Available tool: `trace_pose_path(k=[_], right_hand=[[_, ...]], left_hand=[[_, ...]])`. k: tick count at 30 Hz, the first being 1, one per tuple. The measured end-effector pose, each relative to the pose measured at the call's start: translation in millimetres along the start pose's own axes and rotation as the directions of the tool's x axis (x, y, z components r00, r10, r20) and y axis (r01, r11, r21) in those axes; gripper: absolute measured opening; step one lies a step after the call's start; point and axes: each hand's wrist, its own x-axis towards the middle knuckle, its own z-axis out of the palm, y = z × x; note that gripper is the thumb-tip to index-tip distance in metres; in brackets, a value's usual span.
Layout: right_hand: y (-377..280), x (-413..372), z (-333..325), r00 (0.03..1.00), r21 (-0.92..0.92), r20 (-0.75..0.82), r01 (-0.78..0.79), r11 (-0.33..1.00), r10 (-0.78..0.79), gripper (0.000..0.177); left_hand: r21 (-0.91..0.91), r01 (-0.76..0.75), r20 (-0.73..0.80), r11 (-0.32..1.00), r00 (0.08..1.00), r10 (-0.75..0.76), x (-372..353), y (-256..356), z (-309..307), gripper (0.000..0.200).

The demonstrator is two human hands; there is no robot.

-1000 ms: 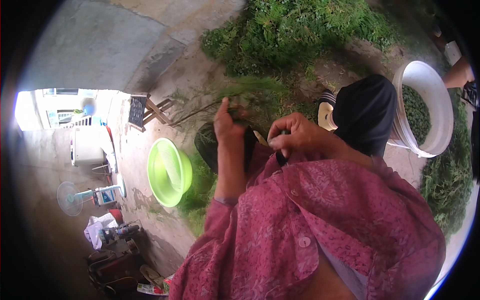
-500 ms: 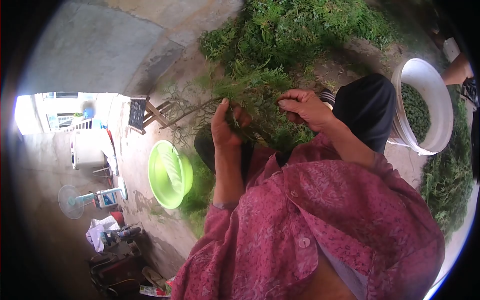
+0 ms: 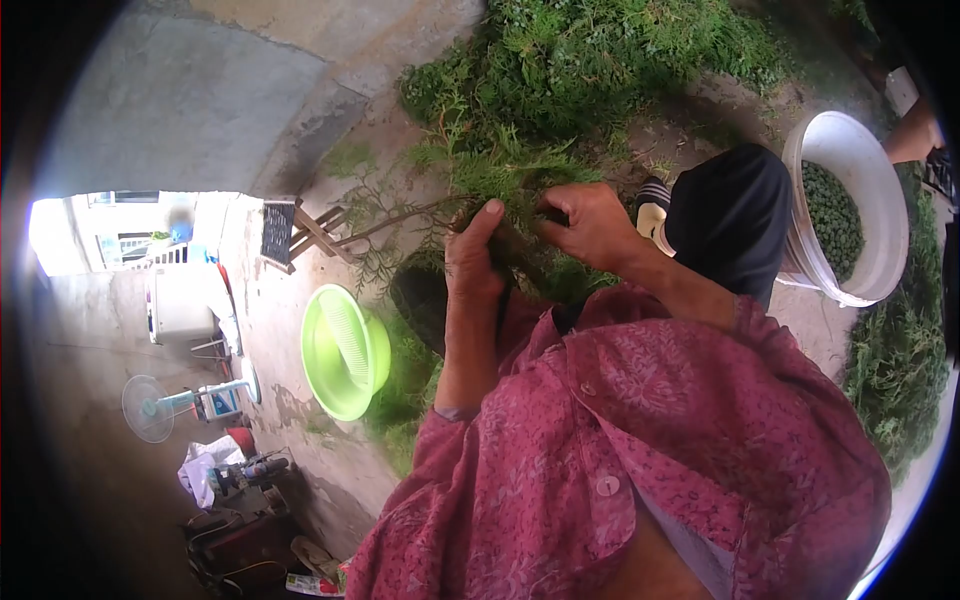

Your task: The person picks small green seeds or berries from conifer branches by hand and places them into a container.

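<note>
A leafy evergreen branch (image 3: pixel 400 215) with flat, scaly sprays stretches leftward from my left hand (image 3: pixel 474 255). That hand is closed around its stem, thumb pointing up. Close beside it, my right hand (image 3: pixel 592 225) is closed with thumb and fingertips pinched at the sprays; what sits between them is too small to make out. Beyond both hands lies a large heap of cut green branches (image 3: pixel 600 60) on the floor. To the right stands a white bucket (image 3: pixel 880 160) partly filled with small green cones or seeds (image 3: pixel 832 220).
A lime-green basin (image 3: pixel 312 350) with a strainer inside is at the left. Past the branch is a small folding stool (image 3: pixel 310 235). A fan (image 3: pixel 150 407) and clutter stand by the wall. More branches (image 3: pixel 890 380) lie near the bucket, where another person's arm (image 3: pixel 912 135) shows.
My right hand has moved left toward my left hand, and its fingers have curled in more. My left hand has shifted slightly right with the branch still in it.
</note>
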Motion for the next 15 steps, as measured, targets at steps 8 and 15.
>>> trace_pose_path(k=[8,15], right_hand=[[-8.7,-5.8,3.6,0.991,-0.038,-0.017,0.13,0.991,-0.131,0.017],[-11.2,-7.7,2.2,0.989,-0.017,-0.024,0.148,0.989,-0.149,0.016]], left_hand=[[0.375,-0.102,-0.263,0.921,0.941,0.211,-1.8,-8.4,15.5,0.028],[0.348,-0.066,-0.271,0.935,0.948,0.167,1.9,-10.4,9.0,0.023]])
